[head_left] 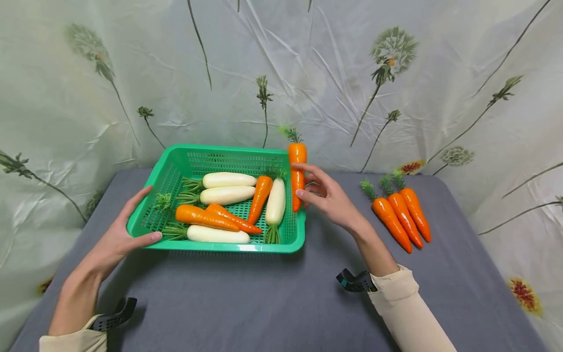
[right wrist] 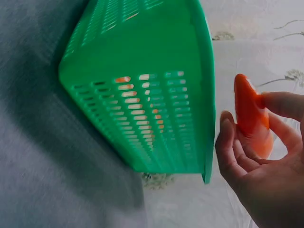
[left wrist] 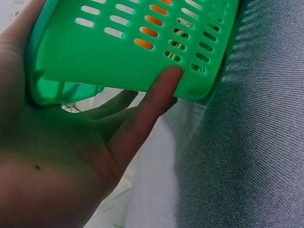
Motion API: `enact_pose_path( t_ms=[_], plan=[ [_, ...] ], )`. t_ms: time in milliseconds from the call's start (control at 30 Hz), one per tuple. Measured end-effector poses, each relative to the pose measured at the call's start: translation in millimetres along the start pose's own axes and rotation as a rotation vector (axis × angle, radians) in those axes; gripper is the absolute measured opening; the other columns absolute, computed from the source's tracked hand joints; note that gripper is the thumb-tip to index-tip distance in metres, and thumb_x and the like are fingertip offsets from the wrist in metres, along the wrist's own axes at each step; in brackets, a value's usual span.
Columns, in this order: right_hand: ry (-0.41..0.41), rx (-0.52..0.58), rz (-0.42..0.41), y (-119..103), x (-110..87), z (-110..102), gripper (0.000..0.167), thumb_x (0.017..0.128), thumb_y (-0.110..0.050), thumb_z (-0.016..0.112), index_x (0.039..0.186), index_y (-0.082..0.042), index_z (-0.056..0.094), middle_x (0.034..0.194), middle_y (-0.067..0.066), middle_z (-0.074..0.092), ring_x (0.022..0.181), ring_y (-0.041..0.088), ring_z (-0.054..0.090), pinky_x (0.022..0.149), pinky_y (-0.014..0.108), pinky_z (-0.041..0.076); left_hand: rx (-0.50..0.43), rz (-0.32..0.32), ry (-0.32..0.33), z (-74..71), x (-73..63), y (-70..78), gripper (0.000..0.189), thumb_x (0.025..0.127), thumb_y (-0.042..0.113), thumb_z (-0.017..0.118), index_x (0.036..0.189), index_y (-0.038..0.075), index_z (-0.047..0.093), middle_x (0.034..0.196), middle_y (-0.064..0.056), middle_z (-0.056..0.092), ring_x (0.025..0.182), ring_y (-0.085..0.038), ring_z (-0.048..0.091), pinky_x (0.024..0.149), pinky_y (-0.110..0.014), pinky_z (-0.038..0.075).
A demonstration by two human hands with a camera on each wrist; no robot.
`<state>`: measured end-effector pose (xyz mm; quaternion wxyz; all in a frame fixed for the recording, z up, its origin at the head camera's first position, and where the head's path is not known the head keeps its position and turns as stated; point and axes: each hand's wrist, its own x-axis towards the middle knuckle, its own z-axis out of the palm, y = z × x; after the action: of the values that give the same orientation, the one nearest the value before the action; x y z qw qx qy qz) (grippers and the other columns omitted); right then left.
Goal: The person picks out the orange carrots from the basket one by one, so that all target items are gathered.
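Note:
My right hand (head_left: 323,193) pinches an orange carrot (head_left: 298,155) between thumb and fingers, over the right rim of a green basket (head_left: 301,239). In the right wrist view, the carrot (right wrist: 247,111) hangs above that rim with its tip toward the camera. At the basket's left end, my left hand (head_left: 120,232) holds the corner, thumb at the front and fingers along the side wall. The left wrist view has the thumb against the slotted wall (left wrist: 104,61). Inside lie several white radishes (head_left: 226,195) and three carrots (head_left: 206,217), some partly overlapping.
Three more carrots (head_left: 398,217) lie side by side on the grey tablecloth (head_left: 246,298), right of the basket. A pale curtain (head_left: 316,78) with a dandelion print hangs behind the table. Dark straps (head_left: 356,281) circle both wrists.

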<state>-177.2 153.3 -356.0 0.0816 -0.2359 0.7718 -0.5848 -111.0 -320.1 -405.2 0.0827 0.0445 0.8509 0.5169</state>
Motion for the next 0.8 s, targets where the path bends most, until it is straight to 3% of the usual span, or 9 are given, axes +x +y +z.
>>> enact_pose_path(
  t_ms=[167,400,567,800],
  plan=[
    [0.046,-0.014,-0.018,3.8,-8.7,-9.6,0.057,0.103,-0.007,0.063,0.156,-0.018,0.046,0.126,0.019,0.060,0.089,0.025,0.063,0.076,0.031,0.057,-0.007,-0.007,-0.004,0.9,0.9,1.8,0.103,0.096,0.013,0.072,0.165,0.049,0.005,0.175,-0.002,0.006,0.126,0.004,0.035,0.088,-0.011,0.037],
    [0.076,-0.045,-0.021,5.2,-18.3,-21.4,0.057,0.103,-0.008,0.064,0.156,-0.018,0.046,0.130,0.019,0.061,0.094,0.029,0.062,0.077,0.030,0.056,-0.047,0.009,0.001,1.6,-0.1,1.8,0.104,0.095,0.007,0.071,0.166,0.046,0.007,0.165,-0.010,0.019,0.118,0.009,0.046,0.087,-0.009,0.043],
    [0.104,-0.064,-0.013,8.4,-29.9,-29.8,0.058,0.101,-0.008,0.066,0.156,-0.018,0.048,0.130,0.016,0.063,0.094,0.022,0.063,0.077,0.030,0.057,-0.028,0.004,0.002,-0.2,-0.9,2.2,0.103,0.096,0.010,0.072,0.166,0.047,0.006,0.172,-0.005,0.010,0.122,0.008,0.039,0.087,-0.010,0.040],
    [0.115,-0.067,-0.036,21.4,-41.7,-38.8,0.058,0.100,-0.003,0.066,0.154,-0.014,0.049,0.125,0.013,0.063,0.095,0.019,0.065,0.079,0.030,0.058,-0.034,0.001,-0.005,1.8,-1.8,1.4,0.103,0.096,0.010,0.072,0.166,0.047,0.005,0.173,-0.009,0.008,0.122,0.006,0.040,0.087,-0.010,0.040]
  ],
)
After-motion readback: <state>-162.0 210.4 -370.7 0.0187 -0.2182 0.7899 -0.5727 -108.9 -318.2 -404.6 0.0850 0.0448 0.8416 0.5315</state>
